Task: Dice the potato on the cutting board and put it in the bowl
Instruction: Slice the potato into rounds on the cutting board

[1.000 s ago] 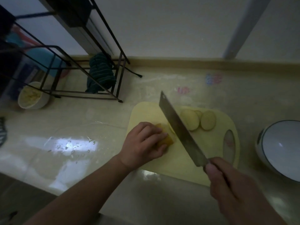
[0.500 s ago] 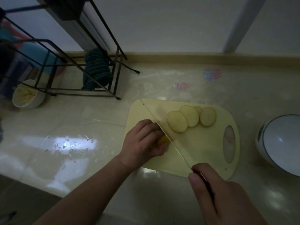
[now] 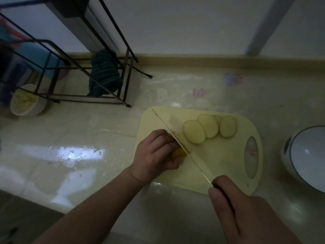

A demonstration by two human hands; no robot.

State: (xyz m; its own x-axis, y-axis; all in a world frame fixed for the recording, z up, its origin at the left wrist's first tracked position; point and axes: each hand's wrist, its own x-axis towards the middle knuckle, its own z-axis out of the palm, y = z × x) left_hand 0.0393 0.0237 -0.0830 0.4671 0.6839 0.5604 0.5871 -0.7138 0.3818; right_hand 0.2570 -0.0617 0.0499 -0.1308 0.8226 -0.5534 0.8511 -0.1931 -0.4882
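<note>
Midway through slicing, a person's left hand point(image 3: 154, 152) curls over the last chunk of potato point(image 3: 178, 153) at the 9 o'clock side of the cutting board point(image 3: 219, 166), gripping it, while the right hand point(image 3: 246, 212) clasps the handle of a knife point(image 3: 177, 140) whose edge is down beside the knuckles. Four round slices point(image 3: 208, 128) lie fanned at the board's 12 o'clock; none is diced yet, and the bowl point(image 3: 304, 155) waits at 3 o'clock, apart from the board. The chief hazard appears to be the blade running right against the left fingers: a small, rounded end piece could roll or slip, bringing fingertips under the edge. Dim light and a wet counter point(image 3: 79, 155) at 9 o'clock may let the board shift under pressure.
</note>
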